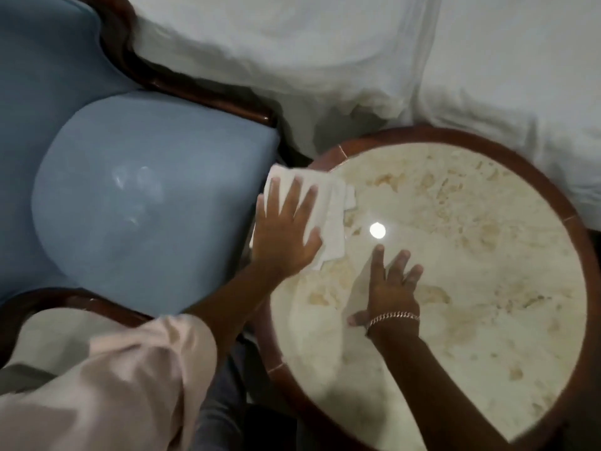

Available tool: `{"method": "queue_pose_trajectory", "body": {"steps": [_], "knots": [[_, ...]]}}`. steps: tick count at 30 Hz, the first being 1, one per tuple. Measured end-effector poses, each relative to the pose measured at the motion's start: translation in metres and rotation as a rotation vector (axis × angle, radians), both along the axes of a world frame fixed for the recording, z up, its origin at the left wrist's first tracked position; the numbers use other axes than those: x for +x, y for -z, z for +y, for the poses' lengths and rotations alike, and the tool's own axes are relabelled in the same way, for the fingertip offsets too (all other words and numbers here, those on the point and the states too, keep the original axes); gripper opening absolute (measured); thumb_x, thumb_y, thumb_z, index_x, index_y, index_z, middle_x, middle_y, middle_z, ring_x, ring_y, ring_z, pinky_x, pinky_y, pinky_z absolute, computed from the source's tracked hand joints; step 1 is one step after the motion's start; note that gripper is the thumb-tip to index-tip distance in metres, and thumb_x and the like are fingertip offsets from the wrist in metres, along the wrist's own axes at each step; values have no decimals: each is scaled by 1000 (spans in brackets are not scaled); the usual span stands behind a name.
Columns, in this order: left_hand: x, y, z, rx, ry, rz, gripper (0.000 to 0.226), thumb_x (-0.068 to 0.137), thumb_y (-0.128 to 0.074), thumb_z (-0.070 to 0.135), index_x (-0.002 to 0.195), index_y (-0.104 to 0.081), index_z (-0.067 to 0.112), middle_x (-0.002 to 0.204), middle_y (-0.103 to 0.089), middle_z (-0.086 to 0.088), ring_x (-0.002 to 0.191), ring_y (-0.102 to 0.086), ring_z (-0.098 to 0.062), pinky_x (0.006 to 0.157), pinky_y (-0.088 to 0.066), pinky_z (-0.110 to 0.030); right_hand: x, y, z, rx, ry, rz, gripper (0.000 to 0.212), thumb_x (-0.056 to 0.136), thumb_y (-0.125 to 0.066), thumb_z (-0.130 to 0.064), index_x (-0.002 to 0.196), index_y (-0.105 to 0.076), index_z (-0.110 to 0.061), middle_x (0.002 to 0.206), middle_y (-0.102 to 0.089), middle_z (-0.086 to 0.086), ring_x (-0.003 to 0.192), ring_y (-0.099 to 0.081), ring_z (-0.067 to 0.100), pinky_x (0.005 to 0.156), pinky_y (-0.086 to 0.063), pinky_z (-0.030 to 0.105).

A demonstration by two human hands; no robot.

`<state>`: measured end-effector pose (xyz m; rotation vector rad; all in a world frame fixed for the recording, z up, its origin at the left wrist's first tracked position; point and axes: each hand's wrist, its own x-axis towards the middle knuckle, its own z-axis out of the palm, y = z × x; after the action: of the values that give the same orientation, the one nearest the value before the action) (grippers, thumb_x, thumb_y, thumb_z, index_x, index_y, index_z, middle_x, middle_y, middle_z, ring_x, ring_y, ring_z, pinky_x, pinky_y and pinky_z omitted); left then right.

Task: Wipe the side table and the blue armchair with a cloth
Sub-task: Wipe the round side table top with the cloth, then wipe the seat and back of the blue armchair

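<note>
A round side table (pixel 471 255) with a cream marble top and a dark wooden rim fills the right half. At its left edge lies a folded white cloth (pixel 331 209), partly overhanging the rim. My left hand (pixel 283 229) lies flat on the cloth with fingers spread, pressing it down. Resting flat on the marble nearer to me, my right hand (pixel 390 288) holds nothing and wears a chain bracelet at the wrist. The blue armchair (pixel 130 196), with a rounded blue seat cushion and dark wood frame, stands directly left of the table.
White bedding (pixel 357 60) bunches against the far side of the table and the chair. A bright round light reflection (pixel 377 230) shows on the marble. My pale sleeve (pixel 113 379) covers the bottom left.
</note>
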<state>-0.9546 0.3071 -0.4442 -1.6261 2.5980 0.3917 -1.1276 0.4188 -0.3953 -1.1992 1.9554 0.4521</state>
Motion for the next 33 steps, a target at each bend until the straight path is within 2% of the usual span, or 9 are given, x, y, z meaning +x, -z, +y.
{"method": "queue_pose_trajectory", "body": {"steps": [8, 13, 15, 17, 20, 22, 26, 30, 33], "knots": [[34, -23, 232, 275, 21, 8, 80, 91, -51, 50, 163, -32, 19, 174, -25, -10, 162, -10, -40, 122, -22, -65, 3, 1, 14, -109, 41, 52, 129, 75, -86, -32, 158, 12, -24, 166, 18, 18, 152, 9, 49, 112, -38, 58], [51, -41, 208, 409, 71, 204, 76, 99, -39, 46, 166, -16, 21, 177, -2, -1, 163, 14, -31, 131, -10, -63, 40, -10, 66, -554, 289, -14, 50, 94, -50, -21, 141, -53, -4, 153, -45, 21, 143, -42, 38, 118, -35, 49], [79, -48, 185, 446, 40, 312, 72, 102, -38, 41, 167, -13, 19, 176, 3, 0, 162, 21, -27, 133, -2, -59, 100, -15, 90, -626, 288, -57, 52, 92, -51, -28, 139, -57, -6, 151, -46, 24, 141, -41, 46, 116, -34, 58], [118, -56, 155, 405, 17, 288, 73, 100, -45, 31, 166, -17, 12, 175, 0, -6, 161, 15, -32, 132, -2, -59, 161, -10, 100, -521, 187, -29, 68, 91, -50, -51, 151, -42, -19, 163, -26, 21, 150, -15, 52, 115, -22, 69], [192, -78, 112, 300, 51, 142, 89, 75, -62, 12, 157, -34, -3, 169, -25, -22, 156, -12, -47, 122, -27, -72, 211, 3, 94, -311, 254, 146, 88, 83, -55, -66, 157, -17, -38, 170, -1, 11, 150, 6, 54, 107, -26, 76], [245, -103, 85, 280, 68, 25, 91, 63, -63, 11, 150, -45, -10, 160, -43, -31, 149, -30, -54, 113, -36, -76, 226, -1, 90, -270, 226, 200, 92, 80, -67, -49, 157, -18, -38, 170, -3, 11, 148, 1, 58, 104, -31, 77], [337, -155, 43, 148, 7, -112, 82, 81, -58, 24, 154, -38, -7, 165, -38, -29, 157, -20, -45, 123, -24, -64, 250, -20, 81, -333, -45, 18, 87, 62, -78, -5, 143, -54, -27, 157, -41, 15, 137, -30, 64, 87, -50, 72], [417, -187, 22, 72, -140, -192, 81, 95, -41, 48, 157, -33, -4, 168, -31, -27, 160, -18, -44, 127, -20, -62, 271, -25, 12, -529, -149, -47, 73, 70, -59, -19, 143, -54, -15, 154, -45, 19, 141, -36, 46, 116, -30, 61], [444, -182, 20, 53, -106, -248, 86, 96, -32, 59, 158, -34, -1, 168, -33, -26, 160, -22, -42, 127, -22, -62, 301, -2, -61, -703, 17, -143, 71, 75, -57, -20, 144, -49, -5, 152, -43, 26, 142, -37, 47, 118, -26, 64]]}}
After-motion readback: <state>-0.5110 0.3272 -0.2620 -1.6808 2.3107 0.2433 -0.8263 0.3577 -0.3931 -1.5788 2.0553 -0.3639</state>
